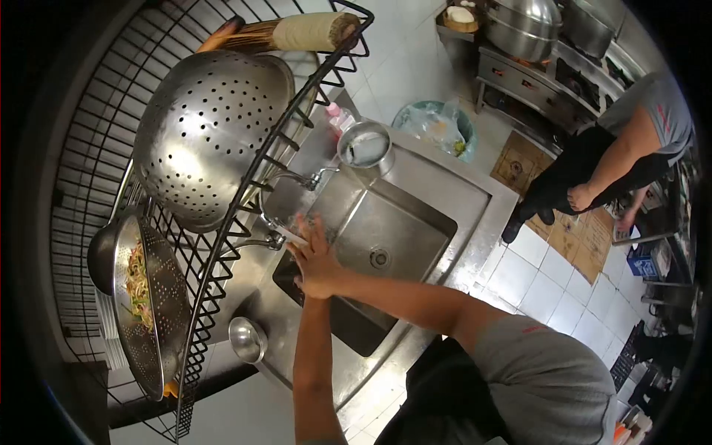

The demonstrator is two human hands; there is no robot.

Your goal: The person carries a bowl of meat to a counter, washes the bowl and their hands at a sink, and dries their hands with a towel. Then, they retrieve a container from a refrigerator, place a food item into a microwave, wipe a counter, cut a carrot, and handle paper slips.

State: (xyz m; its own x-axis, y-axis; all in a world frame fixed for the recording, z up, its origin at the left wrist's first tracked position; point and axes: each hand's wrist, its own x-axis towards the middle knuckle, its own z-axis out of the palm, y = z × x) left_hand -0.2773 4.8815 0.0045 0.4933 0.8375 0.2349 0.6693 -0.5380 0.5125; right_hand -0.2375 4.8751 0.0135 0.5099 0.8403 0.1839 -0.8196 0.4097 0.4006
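Right hand point(320, 258): over the sink point(415, 222) on its tap side; fingers point(308, 230) stretched out and spread, gripping nothing.
Left hand point(304, 280): pressed against the right hand from below; its fingers are hidden, so whether they are open or closed cannot be told.
Lower tap point(271, 239): just beside the fingertips, spout turned toward the basin; an upper tap point(302, 178) stands further along the rim.
Hazard, contact: the spread fingers could probably strike the lower tap's spout, because the gap is small.
Hazard, overhead: the wire rack point(245, 208) juts out above the hands. Lifting them could catch its edge and jolt the colander point(208, 126) or the strainer of noodles point(144, 297).
Hazard, bench: the ladle point(247, 340) lies on the bench point(259, 300) near the left forearm, where a sideways sweep could dislodge it.
Surroundings: small pot point(365, 143) on the sink rim; lined bin point(434, 126) on the floor; co-worker point(630, 148) well apart.
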